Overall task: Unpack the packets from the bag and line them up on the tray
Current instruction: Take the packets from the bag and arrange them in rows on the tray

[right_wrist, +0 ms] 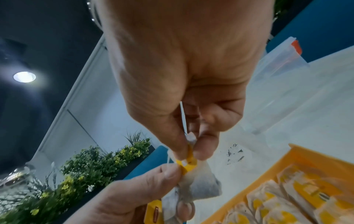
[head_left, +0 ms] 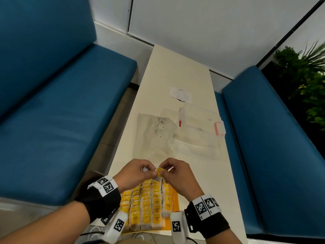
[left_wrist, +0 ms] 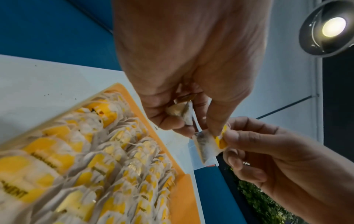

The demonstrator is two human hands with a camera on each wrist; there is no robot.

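Benches (head_left: pixel 52 106) in blue flank the pale table (head_left: pixel 175 71), and I work across from the left one. My left hand (head_left: pixel 136 171) comes first: thumb and curled fingers (left_wrist: pixel 168 122) pinch a crumpled white packet (left_wrist: pixel 182 112), and the same thumb tip also presses on the yellow tag (left_wrist: pixel 220 140) of a second packet (left_wrist: pixel 204 147) held between both hands. That second packet hangs just under the fingertips, above the far end of the tray (head_left: pixel 175 203); on the right wrist view its grey pouch (right_wrist: pixel 201 183) droops below the tag. My right hand (head_left: pixel 177 173) pinches the tag from the other side, thumb (right_wrist: pixel 172 134) against forefinger, the other fingers curled in. Under both wrists the orange tray carries rows of packets (head_left: pixel 149 205) with yellow tags, packed side by side. Beyond my hands lies the clear bag (head_left: pixel 154 136), flat on the table, with dark crumbs inside. Right of it sits a clear lidded box (head_left: pixel 202 124) with pink clips, and farther off a white wrapper (head_left: pixel 180 93). Green plants (head_left: pixel 302 81) stand past the right bench.
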